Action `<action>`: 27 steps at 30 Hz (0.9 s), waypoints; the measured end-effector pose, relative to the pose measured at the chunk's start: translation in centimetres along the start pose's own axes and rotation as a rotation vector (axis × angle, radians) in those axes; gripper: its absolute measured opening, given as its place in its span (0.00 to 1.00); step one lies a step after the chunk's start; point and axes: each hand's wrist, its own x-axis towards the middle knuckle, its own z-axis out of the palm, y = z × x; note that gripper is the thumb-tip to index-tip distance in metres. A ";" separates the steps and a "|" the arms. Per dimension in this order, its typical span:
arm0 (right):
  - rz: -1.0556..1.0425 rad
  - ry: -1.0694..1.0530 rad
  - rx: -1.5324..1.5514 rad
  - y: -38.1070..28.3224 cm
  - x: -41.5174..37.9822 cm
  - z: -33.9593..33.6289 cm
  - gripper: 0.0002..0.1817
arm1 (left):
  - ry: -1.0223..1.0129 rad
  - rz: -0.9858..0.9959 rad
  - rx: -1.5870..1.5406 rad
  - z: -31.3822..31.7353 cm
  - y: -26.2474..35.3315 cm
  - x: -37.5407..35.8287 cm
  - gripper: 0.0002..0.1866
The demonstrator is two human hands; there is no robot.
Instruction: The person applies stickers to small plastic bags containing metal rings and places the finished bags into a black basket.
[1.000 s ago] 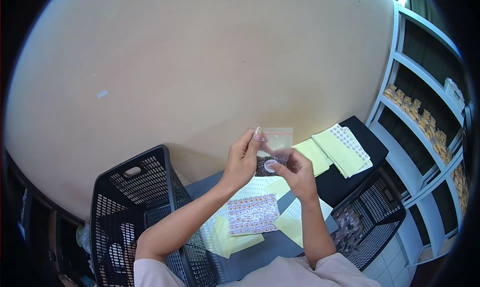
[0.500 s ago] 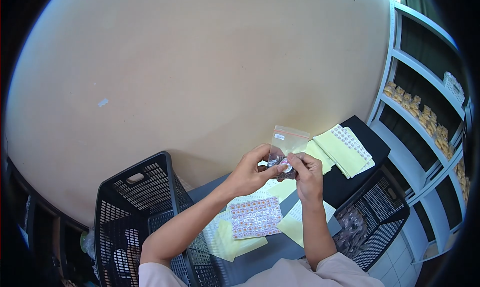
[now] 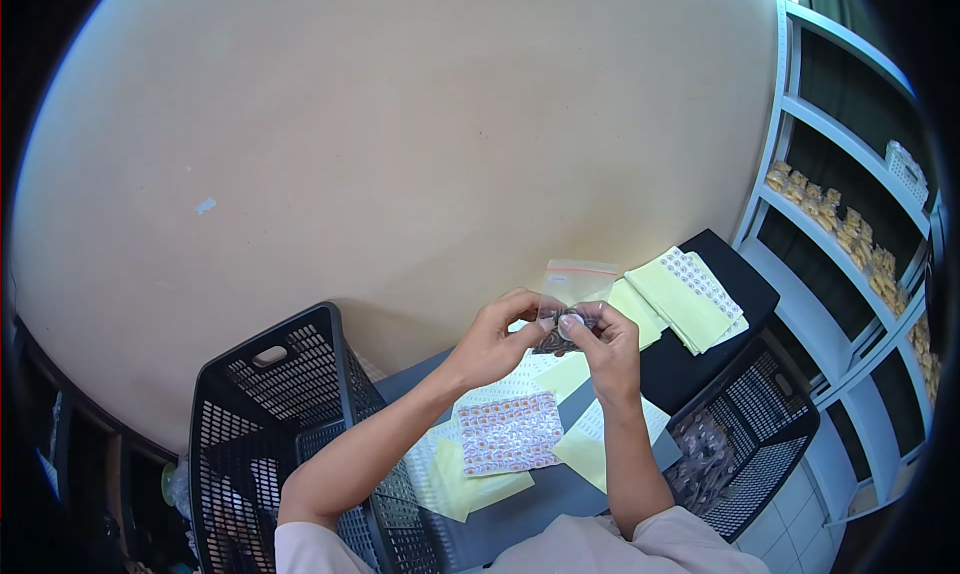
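A clear zip bag (image 3: 580,279) with a red seal line hangs between my two hands above the table. Small dark pieces fill its lower part, and a round white sticker (image 3: 571,324) lies on its front. My left hand (image 3: 507,332) grips the bag's left side, fingers behind and thumb in front. On the other side, my right hand (image 3: 607,344) holds the bag with its thumb pressed on the sticker. Below them lies a sheet of round printed stickers (image 3: 511,434), among yellow and white sheets (image 3: 500,492).
A black plastic crate (image 3: 335,319) stands at the left. At the right, a second crate (image 3: 800,414) contains filled clear bags (image 3: 700,454). Yellow sticker sheets (image 3: 680,304) are stacked on a black surface (image 3: 755,294). White shelves (image 3: 850,124) hold bagged yellow goods (image 3: 850,236).
The bag has tipped, its top now lower and flatter. My right thumb has moved onto the sticker, and both hands have shifted slightly.
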 end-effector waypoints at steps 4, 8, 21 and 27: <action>-0.078 -0.054 -0.134 1.0 -0.8 0.6 0.10 | 0.121 -0.012 0.071 0.3 -0.7 0.0 0.10; -0.061 -0.073 -0.127 1.3 -1.5 1.4 0.12 | 0.256 0.003 0.160 0.9 -0.2 -0.4 0.10; 0.044 -0.152 0.050 0.2 -2.6 0.5 0.11 | 0.305 0.230 0.470 1.8 0.7 -0.8 0.07; 0.045 -0.040 -0.022 0.8 -3.6 -1.6 0.10 | 0.119 0.309 0.517 2.8 0.6 -1.3 0.05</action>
